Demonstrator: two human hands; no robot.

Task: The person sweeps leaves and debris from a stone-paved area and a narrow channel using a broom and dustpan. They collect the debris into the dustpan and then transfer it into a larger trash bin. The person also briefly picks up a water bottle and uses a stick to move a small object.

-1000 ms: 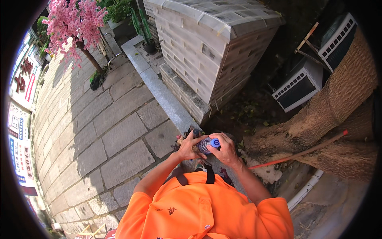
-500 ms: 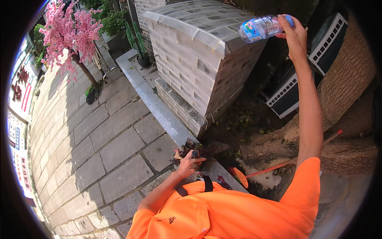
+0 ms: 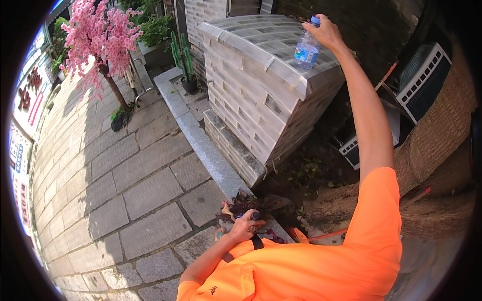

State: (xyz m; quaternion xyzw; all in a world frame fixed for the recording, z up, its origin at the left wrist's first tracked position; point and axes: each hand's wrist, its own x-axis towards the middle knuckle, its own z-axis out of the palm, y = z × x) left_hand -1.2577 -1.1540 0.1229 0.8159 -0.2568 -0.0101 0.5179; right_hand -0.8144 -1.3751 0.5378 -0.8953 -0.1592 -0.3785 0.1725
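A clear plastic bottle (image 3: 306,51) with a blue cap and blue label is near upright over the top of a brick-patterned box (image 3: 251,75), by its near edge. I cannot tell whether its base touches the top. My right hand (image 3: 325,33) is closed round its neck at the end of my stretched arm. Close to my body, my left hand (image 3: 246,227) is wrapped round a dark, round-ended handle (image 3: 255,215); the rest of that tool is hidden. Dark reddish leaves (image 3: 243,204) show just beyond this hand.
A granite kerb (image 3: 213,163) runs along the stone paving (image 3: 150,193). To the right are a thick tree trunk (image 3: 437,128), white-framed units (image 3: 424,83) and an orange-red pole (image 3: 326,235). A pink blossom tree (image 3: 100,45) and a potted cactus (image 3: 187,62) stand at far left.
My right hand has moved left with the bottle, which has turned from lying sideways to near upright, cap up. My left hand still grips the handle, a little lower in view.
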